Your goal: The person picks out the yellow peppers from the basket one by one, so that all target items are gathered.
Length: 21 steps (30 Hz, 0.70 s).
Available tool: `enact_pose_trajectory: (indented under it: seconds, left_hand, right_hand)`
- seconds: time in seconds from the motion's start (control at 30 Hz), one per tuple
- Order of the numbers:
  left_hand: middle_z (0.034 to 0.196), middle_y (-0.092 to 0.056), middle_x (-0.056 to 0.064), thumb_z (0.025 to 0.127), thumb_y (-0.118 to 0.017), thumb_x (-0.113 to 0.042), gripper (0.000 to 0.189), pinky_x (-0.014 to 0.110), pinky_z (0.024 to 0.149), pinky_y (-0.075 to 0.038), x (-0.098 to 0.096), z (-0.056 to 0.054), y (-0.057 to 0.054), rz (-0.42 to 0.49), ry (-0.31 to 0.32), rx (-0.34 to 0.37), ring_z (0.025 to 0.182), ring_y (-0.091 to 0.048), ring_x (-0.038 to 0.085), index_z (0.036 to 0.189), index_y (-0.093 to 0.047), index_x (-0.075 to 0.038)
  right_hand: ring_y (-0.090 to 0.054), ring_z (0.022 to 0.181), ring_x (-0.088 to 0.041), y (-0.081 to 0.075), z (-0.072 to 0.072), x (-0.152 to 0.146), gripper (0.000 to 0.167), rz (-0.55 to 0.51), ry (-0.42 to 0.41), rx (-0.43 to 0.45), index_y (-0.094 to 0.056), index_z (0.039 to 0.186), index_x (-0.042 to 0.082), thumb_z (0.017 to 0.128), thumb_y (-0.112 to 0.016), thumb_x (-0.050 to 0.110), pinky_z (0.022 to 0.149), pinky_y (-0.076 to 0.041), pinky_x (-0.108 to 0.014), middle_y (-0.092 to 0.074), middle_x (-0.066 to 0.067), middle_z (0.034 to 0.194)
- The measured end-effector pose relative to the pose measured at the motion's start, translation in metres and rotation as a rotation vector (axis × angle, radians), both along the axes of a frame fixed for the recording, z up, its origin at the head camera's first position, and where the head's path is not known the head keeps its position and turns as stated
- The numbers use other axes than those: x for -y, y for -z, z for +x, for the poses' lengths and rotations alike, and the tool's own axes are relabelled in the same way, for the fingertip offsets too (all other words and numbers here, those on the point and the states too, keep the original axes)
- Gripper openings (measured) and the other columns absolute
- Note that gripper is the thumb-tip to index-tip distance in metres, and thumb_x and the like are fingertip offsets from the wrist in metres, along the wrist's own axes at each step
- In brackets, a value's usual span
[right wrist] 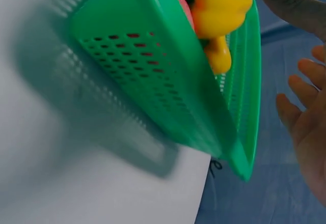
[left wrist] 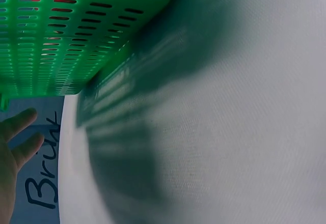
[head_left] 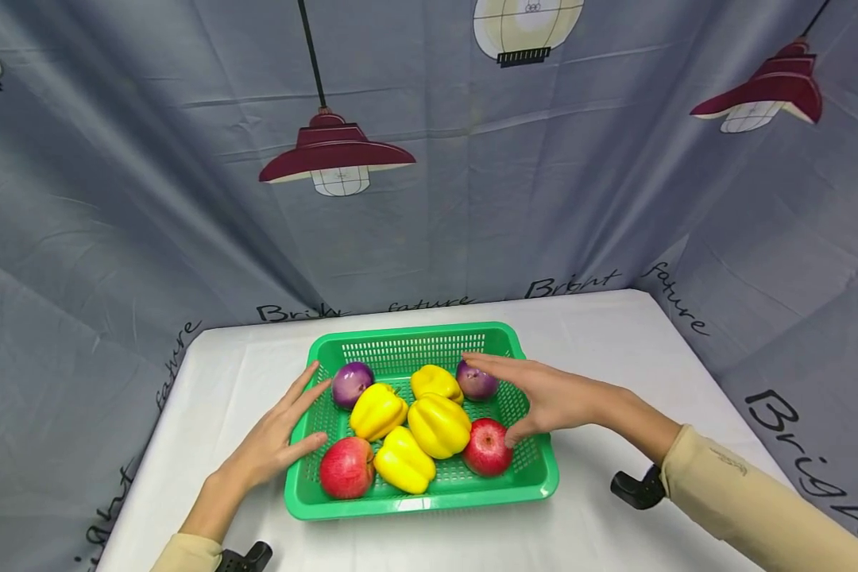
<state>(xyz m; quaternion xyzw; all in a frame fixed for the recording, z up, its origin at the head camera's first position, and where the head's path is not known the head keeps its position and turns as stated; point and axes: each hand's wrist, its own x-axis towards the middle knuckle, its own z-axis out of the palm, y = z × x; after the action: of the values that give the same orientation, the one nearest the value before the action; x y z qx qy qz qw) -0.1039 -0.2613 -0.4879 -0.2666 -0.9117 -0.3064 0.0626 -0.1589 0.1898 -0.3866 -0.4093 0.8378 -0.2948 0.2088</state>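
Note:
A green plastic basket holds several yellow bell peppers, a red apple at the front left, another red apple at the right, and two purple, round, onion-like vegetables at the back. My left hand is beside the basket's left rim, fingers spread and holding nothing. Over the right side is my right hand, its thumb by the right apple and its fingers extended above the right purple vegetable, which they partly cover. Whether the thumb touches the apple I cannot tell.
The basket stands on a white-covered table. A grey-blue curtain printed with lamps and lettering hangs behind and on both sides. Dark wrist devices sit at both sleeves.

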Motion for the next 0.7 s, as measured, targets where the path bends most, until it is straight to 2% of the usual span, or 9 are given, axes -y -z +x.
enact_pose_trajectory:
  seconds: [0.1,0.27,0.5,0.7]
  left_hand:
    - [0.168,-0.014,0.009,0.088,-0.070,-0.031,0.077,0.074,0.097,-0.037,0.000,0.000,0.000,0.011,-0.002,0.010,0.145,-0.030,0.042,0.156,-0.039,-0.014]
    - [0.168,-0.015,0.012,0.089,-0.070,-0.031,0.075,0.075,0.097,-0.036,-0.001,0.000,0.000,0.036,0.011,0.007,0.145,-0.031,0.043,0.155,-0.040,-0.013]
    - [0.168,-0.015,0.012,0.090,-0.068,-0.032,0.074,0.075,0.097,-0.036,-0.002,0.001,0.001,0.053,0.016,0.021,0.145,-0.031,0.043,0.156,-0.040,-0.013]
    - [0.167,-0.015,0.012,0.090,-0.068,-0.031,0.074,0.075,0.097,-0.036,-0.002,0.001,-0.001,0.057,0.013,0.015,0.145,-0.031,0.043,0.155,-0.040,-0.014]
  right_hand:
    - [-0.022,0.149,-0.010,-0.001,-0.002,0.010,0.108,0.026,-0.023,-0.007,-0.024,0.162,0.027,0.076,-0.090,0.030,0.116,-0.029,-0.046,-0.022,0.013,0.165]
    - [-0.020,0.149,-0.008,-0.004,-0.008,0.025,0.106,0.064,-0.078,-0.032,-0.026,0.161,0.027,0.077,-0.090,0.030,0.117,-0.027,-0.043,-0.023,0.012,0.165]
    - [-0.042,0.142,-0.021,-0.006,-0.013,0.041,0.107,0.073,-0.148,0.045,-0.024,0.162,0.018,0.077,-0.090,0.023,0.112,-0.038,-0.042,-0.024,0.006,0.165]
    - [-0.039,0.142,-0.016,-0.003,-0.019,0.051,0.105,0.117,-0.163,0.029,-0.028,0.161,0.014,0.077,-0.090,0.021,0.111,-0.039,-0.038,-0.027,0.006,0.164]
